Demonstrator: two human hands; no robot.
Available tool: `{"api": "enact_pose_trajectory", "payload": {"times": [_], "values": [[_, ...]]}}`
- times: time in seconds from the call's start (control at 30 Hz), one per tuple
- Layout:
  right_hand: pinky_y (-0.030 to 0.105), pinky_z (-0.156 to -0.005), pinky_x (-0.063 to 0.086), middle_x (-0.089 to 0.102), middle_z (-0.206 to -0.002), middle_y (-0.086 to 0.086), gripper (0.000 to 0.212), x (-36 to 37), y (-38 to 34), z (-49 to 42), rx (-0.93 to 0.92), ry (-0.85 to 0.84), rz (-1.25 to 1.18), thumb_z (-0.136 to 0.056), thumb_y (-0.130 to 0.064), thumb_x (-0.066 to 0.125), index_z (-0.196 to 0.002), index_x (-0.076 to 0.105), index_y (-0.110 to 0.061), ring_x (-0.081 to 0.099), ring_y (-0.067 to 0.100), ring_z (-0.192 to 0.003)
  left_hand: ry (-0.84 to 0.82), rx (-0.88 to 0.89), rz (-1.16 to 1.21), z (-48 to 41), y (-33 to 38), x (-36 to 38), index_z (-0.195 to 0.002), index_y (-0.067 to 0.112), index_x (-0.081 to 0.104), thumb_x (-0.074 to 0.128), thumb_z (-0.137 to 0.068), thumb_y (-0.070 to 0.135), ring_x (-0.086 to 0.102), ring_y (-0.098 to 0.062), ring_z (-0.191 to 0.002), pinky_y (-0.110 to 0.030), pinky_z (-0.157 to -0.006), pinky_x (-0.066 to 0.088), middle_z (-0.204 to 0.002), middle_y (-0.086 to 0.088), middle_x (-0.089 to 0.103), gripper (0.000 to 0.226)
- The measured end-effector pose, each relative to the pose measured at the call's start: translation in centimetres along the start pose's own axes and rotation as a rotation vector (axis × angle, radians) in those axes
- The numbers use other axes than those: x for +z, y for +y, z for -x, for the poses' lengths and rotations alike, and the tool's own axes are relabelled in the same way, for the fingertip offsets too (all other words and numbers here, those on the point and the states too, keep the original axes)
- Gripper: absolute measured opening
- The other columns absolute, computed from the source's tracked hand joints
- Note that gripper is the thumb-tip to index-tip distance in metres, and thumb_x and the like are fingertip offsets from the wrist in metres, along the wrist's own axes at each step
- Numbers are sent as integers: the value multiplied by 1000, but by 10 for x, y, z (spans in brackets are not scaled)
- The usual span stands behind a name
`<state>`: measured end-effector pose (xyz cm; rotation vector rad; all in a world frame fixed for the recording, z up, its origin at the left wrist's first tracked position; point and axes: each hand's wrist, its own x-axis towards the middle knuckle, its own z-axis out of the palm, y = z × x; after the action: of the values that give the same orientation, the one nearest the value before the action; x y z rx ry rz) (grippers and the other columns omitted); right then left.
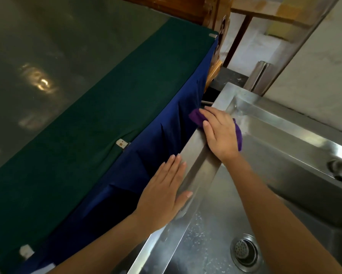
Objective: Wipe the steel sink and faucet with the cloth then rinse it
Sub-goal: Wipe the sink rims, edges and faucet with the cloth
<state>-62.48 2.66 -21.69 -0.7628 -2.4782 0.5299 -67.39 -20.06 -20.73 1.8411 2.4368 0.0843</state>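
We observe the right hand (220, 133), fingers extended, pressing the purple cloth (237, 135) flat onto the steel sink (197, 169) rim; left hand (164, 192) rests open-palmed alongside.

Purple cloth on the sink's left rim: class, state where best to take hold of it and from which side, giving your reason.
Grip the bunched purple cloth at the end poking out past the right hand's fingertips, coming from above and the far side. The rest lies flat under the palm on the steel sink rim, with only a thin edge showing on the basin side, so that loose end likely offers the most fabric to pinch.
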Motion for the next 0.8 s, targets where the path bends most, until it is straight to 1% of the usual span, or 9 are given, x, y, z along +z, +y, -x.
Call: {"api": "enact_pose_trajectory", "payload": {"times": [0.1,0.17,0.27,0.33,0.43,0.53,0.6,0.7,0.8], "values": [[25,-105,23,55,-133,1,44,2,-24,18,81,-5,-58,-96,-32,28,-129,55,-19,46,17,-121,-13,-10,-12,1,3,-2,-142,3,34,13,-98,52,28,-27,-140,-40,-110,22,-150,-14,33,69],[22,-105,19,52,-138,-1,47,2,-40,34,124,-38,-97,-95,-34,27,-132,53,-21,43,17,-124,-26,-12,-14,7,3,-3,-141,3,36,13,-98,51,28,-27,-140,-40,-109,22,-149,-14,34,69],[29,-113,18,36,-150,0,51,-4,-53,58,82,-185,-223,-94,-38,28,-141,39,-22,34,17,-134,-33,11,-23,20,3,-3,-140,3,38,15,-98,51,28,-26,-140,-38,-111,20,-149,-14,36,68],[33,-114,22,29,-154,0,52,-16,-49,67,-32,-296,-222,-95,-38,31,-145,32,-24,33,16,-136,-40,20,-27,24,3,-2,-141,3,36,16,-98,51,27,-26,-140,-38,-112,19,-149,-14,34,67],[38,-103,35,37,-150,-1,49,-29,-31,54,-291,-317,11,-95,-35,38,-142,39,-22,43,18,-127,-50,33,-54,24,2,0,-143,2,30,18,-98,51,23,-27,-141,-38,-112,18,-150,-16,30,68],[37,-109,28,41,-148,-2,48,-19,-32,33,-500,-342,72,-93,-34,44,-140,44,-21,39,19,-131,-45,41,-45,25,2,-1,-143,2,30,16,-98,51,22,-27,-142,-37,-113,19,-151,-16,28,68],[36,-111,28,48,-142,3,42,-5,-35,28,-615,-347,47,-94,-30,43,-133,53,-18,43,22,-130,-36,40,-28,25,2,-1,-143,1,30,16,-99,51,21,-27,-142,-38,-112,20,-152,-16,27,68],[38,-103,41,62,-125,9,35,0,-31,27,-590,-300,-46,-95,-23,40,-118,64,-10,58,25,-115,-41,38,-19,28,1,-2,-144,2,29,14,-98,51,21,-26,-142,-39,-112,20,-152,-15,27,69],[34,-97,46,68,-111,9,32,1,-34,30,-493,-195,-120,-95,-18,41,-109,68,-7,63,24,-104,-65,46,-44,41,-2,-2,-145,2,26,13,-98,52,20,-27,-143,-40,-111,21,-153,-14,25,69]]}}
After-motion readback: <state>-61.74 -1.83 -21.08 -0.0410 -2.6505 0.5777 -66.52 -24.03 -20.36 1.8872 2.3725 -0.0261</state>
